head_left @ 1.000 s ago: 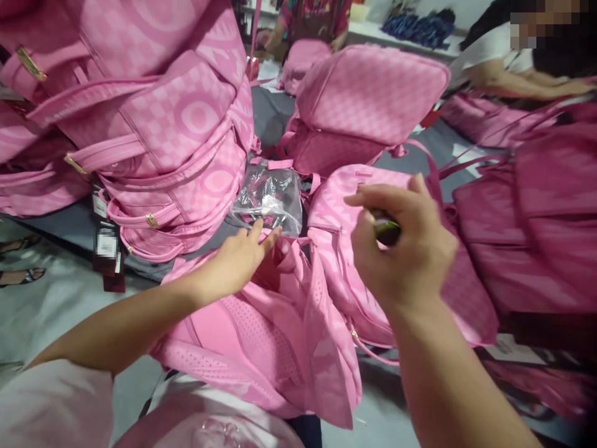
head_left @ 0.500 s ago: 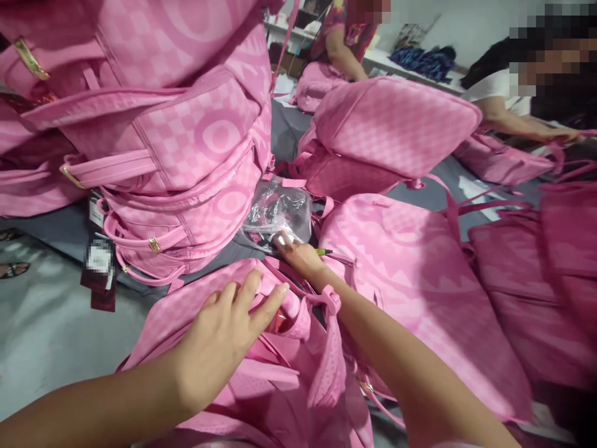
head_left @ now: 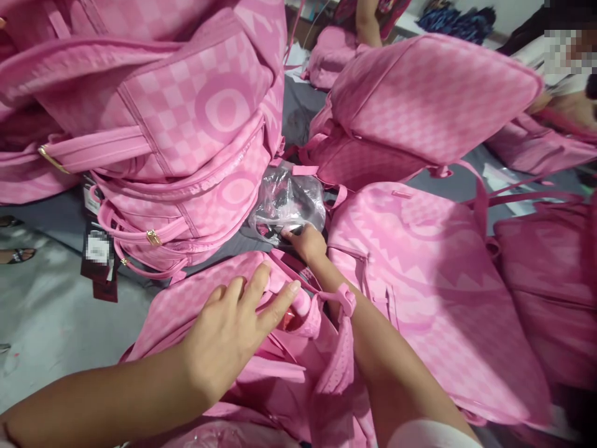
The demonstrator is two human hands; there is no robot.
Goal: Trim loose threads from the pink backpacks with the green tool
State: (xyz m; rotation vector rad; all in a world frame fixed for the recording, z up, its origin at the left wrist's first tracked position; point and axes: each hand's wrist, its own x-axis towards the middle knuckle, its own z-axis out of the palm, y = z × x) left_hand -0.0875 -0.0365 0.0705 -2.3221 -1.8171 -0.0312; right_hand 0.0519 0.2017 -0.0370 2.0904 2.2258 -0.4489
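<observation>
My left hand lies flat, fingers spread, on the top edge of a pink backpack in front of me. My right hand reaches forward past a pink loop strap and closes its fingers on a clear plastic bag that lies between the backpacks. The bag holds dark and pink items I cannot make out. No pen shows in the right hand now.
A tall stack of pink checkered backpacks with hang tags stands at the left. More pink backpacks lie to the right and behind. Other people sit at the far side of the grey table.
My right hand went from raised with a green pen to reaching down onto the plastic bag. My left hand slid back onto the near backpack. The view moved closer.
</observation>
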